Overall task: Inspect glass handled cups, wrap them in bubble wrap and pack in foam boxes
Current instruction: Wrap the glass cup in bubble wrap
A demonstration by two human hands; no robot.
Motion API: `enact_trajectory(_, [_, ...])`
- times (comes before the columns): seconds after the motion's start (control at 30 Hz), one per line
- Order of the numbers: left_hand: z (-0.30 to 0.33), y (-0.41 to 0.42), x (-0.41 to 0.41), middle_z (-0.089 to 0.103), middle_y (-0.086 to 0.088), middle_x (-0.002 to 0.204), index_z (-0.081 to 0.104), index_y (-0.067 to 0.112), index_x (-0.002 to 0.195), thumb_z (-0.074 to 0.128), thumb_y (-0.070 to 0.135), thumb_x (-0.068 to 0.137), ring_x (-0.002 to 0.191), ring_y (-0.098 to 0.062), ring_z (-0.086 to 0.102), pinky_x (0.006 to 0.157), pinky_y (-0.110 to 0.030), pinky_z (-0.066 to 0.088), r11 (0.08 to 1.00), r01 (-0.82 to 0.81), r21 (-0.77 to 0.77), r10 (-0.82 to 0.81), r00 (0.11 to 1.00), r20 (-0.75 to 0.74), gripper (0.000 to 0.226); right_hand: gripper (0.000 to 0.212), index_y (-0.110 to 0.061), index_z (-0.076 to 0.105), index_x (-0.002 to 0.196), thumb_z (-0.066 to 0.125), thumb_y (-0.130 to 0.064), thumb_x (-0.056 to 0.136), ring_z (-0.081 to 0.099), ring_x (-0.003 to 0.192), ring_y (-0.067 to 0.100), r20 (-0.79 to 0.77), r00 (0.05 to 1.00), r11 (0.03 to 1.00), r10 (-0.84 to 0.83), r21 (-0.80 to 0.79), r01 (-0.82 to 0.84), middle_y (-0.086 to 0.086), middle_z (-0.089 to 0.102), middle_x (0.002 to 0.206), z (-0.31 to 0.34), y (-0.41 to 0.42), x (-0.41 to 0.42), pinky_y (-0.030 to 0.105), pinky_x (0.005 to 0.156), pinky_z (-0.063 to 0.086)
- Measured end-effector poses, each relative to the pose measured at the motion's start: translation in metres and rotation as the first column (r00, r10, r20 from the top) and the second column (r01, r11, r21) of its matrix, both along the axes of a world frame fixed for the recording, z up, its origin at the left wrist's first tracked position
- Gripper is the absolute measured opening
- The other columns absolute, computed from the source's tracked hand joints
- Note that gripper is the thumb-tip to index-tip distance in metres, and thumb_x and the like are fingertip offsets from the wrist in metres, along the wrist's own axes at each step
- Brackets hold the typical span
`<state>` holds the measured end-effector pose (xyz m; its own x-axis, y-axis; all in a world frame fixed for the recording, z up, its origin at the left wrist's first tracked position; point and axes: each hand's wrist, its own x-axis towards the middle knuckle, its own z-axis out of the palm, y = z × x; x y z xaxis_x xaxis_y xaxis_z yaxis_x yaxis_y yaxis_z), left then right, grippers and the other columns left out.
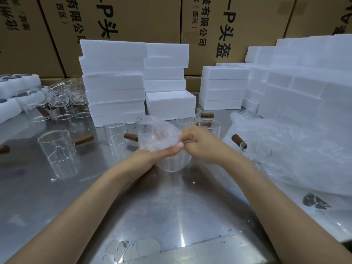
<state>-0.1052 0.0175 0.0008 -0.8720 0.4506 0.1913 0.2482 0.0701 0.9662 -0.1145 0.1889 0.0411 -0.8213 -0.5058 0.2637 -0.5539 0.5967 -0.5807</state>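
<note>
Mid-wrap, centre of worktop (171, 216), above shiny metal surface. Left hand (163, 151) palm-up under a bundle of bubble wrap (158, 134), fingers cupped round it from below. Right hand (196, 141) just beside, fingers curled, pinching an edge of the wrap at the bundle's right side. Cup (171, 162) partly visible as a clear glass curve below the left palm; rest hidden in wrap and blurred, so rim direction and handle position not certain. Best guess: long axis roughly upright or slightly tilted, body hanging low, wrap gathered on top. Handling judgement: thin glass, light but fragile, smooth and slippery where bare; wrap soft, springy, likely to unfold if let go. Safest hold around the body through the wrap, support kept beneath, no squeezing at the rim; wooden handle a firmer purchase once found. Bare cups (57, 147) standing on the worktop left and behind, rims up, brown wooden handles (83, 140) sticking out sideways, most pointing right. One more cup (255, 151) at right on the edge of a loose heap of wrap sheets (297, 153), handle pointing up-left. Foam boxes (114, 82) stacked behind and at right, closed, well apart from the hands. Cardboard cartons (133, 20) along the back wall. Packing into foam not yet begun for this cup.
</note>
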Motion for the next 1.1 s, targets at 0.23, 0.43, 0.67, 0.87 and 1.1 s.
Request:
enact_trajectory(0.23, [0.013, -0.004, -0.003, 0.073, 0.013, 0.081, 0.073, 0.022, 0.085, 0.083, 0.043, 0.067, 0.076, 0.001, 0.067, 0.062, -0.007, 0.046, 0.961, -0.277, -0.013, 0.268, 0.939, -0.216, 0.03, 0.039, -0.023, 0.062, 0.099, 0.039, 0.003, 0.082, 0.028, 0.102, 0.01, -0.176, 0.984, 0.972, -0.029, 0.226, 0.069, -0.017, 0.038, 0.091, -0.009, -0.001, 0.0, 0.013, 0.062, 0.022])
enact_trajectory(0.43, [0.015, -0.003, 0.0, 0.063, 0.015, 0.059, 0.066, 0.021, 0.07, 0.078, 0.041, 0.071, 0.054, 0.003, 0.055, 0.051, -0.01, 0.039, 0.901, -0.415, -0.123, 0.342, 0.856, -0.387, 0.024, 0.031, -0.018, 0.068, 0.088, 0.046, 0.0, 0.076, 0.048, 0.102, 0.018, -0.165, 0.982, 0.988, -0.097, 0.105, 0.116, -0.011, 0.05, 0.091, -0.007, -0.002, 0.0, 0.033, 0.085, 0.043])
enact_trajectory(0.67, [0.017, -0.002, 0.003, 0.053, 0.013, 0.087, 0.052, 0.027, 0.086, 0.054, 0.068, 0.065, 0.081, -0.005, 0.052, 0.066, -0.032, 0.04, 0.803, -0.498, -0.329, 0.287, 0.806, -0.518, 0.046, 0.028, -0.033, 0.066, 0.064, 0.044, -0.016, 0.062, 0.056, 0.064, 0.001, 0.001, 0.996, 0.929, -0.09, -0.359, 0.084, -0.013, 0.067, 0.068, 0.006, -0.005, 0.014, 0.024, 0.066, 0.045])
enact_trajectory(0.87, [0.018, -0.01, 0.007, 0.049, 0.01, 0.096, 0.057, 0.023, 0.094, 0.044, 0.071, 0.072, 0.093, -0.012, 0.047, 0.079, -0.034, 0.042, 0.766, -0.478, -0.43, 0.118, 0.762, -0.637, 0.055, 0.033, -0.025, 0.068, 0.063, 0.049, 0.0, 0.074, 0.057, 0.072, 0.009, -0.009, 0.998, 0.992, -0.067, -0.106, 0.066, -0.008, 0.064, 0.064, 0.003, -0.003, 0.009, 0.03, 0.073, 0.045])
enact_trajectory(1.1, [0.024, -0.004, 0.017, 0.058, 0.005, 0.07, 0.063, 0.013, 0.071, 0.05, 0.04, 0.084, 0.067, -0.014, 0.053, 0.061, -0.028, 0.04, 0.836, -0.532, -0.133, 0.192, 0.512, -0.838, 0.033, 0.034, -0.02, 0.073, 0.065, 0.049, 0.0, 0.078, 0.045, 0.079, 0.007, -0.138, 0.988, 0.995, -0.069, 0.065, 0.078, -0.004, 0.058, 0.065, -0.001, -0.005, 0.012, 0.03, 0.073, 0.039])
